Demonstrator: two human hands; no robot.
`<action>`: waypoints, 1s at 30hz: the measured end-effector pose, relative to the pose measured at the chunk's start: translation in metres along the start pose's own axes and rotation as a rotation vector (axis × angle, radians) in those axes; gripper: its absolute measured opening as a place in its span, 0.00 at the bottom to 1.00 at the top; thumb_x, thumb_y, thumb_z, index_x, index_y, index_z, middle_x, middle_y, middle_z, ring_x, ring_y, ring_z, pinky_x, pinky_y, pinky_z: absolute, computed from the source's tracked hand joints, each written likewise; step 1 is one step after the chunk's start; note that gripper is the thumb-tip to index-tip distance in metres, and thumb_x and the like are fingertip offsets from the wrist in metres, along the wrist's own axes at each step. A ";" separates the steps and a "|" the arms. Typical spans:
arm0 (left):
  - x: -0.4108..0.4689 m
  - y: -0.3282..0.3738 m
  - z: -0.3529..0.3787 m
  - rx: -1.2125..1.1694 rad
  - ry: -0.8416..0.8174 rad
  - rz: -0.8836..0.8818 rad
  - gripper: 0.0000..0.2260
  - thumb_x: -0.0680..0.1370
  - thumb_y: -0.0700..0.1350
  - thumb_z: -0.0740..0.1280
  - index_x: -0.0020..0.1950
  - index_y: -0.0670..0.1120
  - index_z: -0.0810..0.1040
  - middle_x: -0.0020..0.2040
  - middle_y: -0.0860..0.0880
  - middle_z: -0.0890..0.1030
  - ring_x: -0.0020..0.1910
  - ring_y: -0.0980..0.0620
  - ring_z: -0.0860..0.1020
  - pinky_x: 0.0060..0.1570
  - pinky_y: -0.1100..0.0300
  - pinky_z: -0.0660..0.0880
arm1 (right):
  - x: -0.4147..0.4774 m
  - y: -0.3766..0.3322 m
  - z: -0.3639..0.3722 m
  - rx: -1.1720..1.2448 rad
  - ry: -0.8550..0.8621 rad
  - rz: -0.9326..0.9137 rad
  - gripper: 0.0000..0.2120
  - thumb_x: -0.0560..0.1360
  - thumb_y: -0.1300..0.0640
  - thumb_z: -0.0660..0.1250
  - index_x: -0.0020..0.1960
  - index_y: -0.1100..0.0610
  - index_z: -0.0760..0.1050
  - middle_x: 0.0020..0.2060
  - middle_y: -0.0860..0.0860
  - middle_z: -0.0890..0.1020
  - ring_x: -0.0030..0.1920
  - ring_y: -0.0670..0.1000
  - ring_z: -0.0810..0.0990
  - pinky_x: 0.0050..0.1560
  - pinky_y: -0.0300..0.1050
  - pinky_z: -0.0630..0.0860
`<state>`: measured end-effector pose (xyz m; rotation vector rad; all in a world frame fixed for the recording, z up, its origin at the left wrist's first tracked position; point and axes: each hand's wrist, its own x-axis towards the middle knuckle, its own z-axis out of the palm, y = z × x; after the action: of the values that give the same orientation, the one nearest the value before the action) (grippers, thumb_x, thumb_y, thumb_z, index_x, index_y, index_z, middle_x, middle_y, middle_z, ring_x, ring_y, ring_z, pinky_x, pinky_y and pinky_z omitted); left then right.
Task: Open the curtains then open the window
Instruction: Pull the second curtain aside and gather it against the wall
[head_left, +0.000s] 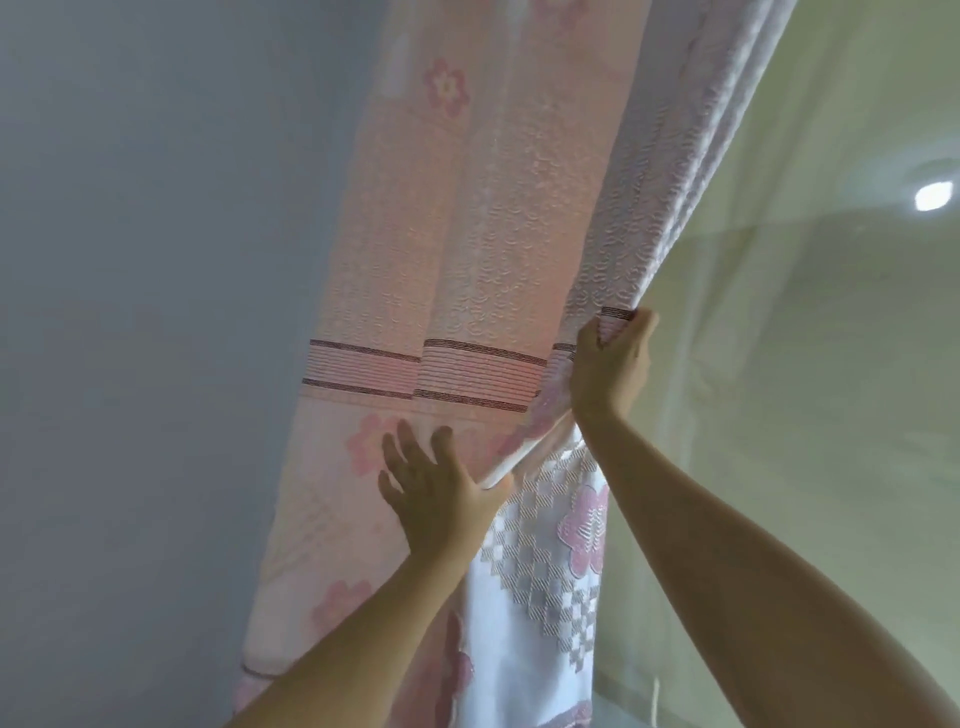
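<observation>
A pink flowered curtain (467, 260) with dark stripe bands hangs bunched in folds at the middle of the view. My right hand (610, 364) is closed around its right edge at the upper stripe band. My left hand (436, 488) lies flat against the folds lower down, fingers spread, with the thumb hooked over a fold. To the right a sheer whitish-green curtain (805, 389) covers the window; the window glass behind it shows only as a bright haze.
A plain grey wall (145, 312) fills the left side. A bright spot of light (933, 196) shows through the sheer fabric at the upper right. A thin white cord (655, 699) hangs near the bottom right.
</observation>
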<state>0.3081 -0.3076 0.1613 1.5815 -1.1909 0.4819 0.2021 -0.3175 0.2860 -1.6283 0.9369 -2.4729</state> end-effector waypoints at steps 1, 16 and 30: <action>0.003 -0.003 0.007 -0.071 0.025 -0.050 0.43 0.55 0.60 0.76 0.63 0.40 0.70 0.66 0.29 0.68 0.64 0.27 0.68 0.55 0.30 0.67 | 0.001 0.004 0.004 -0.011 0.004 -0.021 0.09 0.74 0.60 0.60 0.52 0.63 0.66 0.47 0.63 0.78 0.45 0.63 0.76 0.40 0.43 0.62; 0.079 -0.086 0.040 0.108 0.211 0.060 0.10 0.67 0.47 0.69 0.35 0.40 0.78 0.31 0.41 0.81 0.34 0.37 0.79 0.32 0.47 0.75 | -0.017 0.036 0.139 -0.081 -0.154 -0.164 0.19 0.76 0.57 0.58 0.67 0.57 0.62 0.56 0.55 0.79 0.49 0.60 0.78 0.38 0.42 0.61; 0.158 -0.199 0.030 -0.136 0.268 -0.255 0.47 0.63 0.63 0.70 0.73 0.48 0.50 0.73 0.33 0.56 0.72 0.33 0.56 0.64 0.35 0.59 | -0.056 0.003 0.252 -0.133 -0.149 -0.180 0.15 0.76 0.62 0.55 0.63 0.61 0.63 0.57 0.57 0.75 0.50 0.60 0.75 0.38 0.44 0.58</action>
<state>0.5401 -0.4135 0.1768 1.4739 -0.7901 0.4210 0.4393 -0.4168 0.3065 -1.9907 0.9953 -2.4004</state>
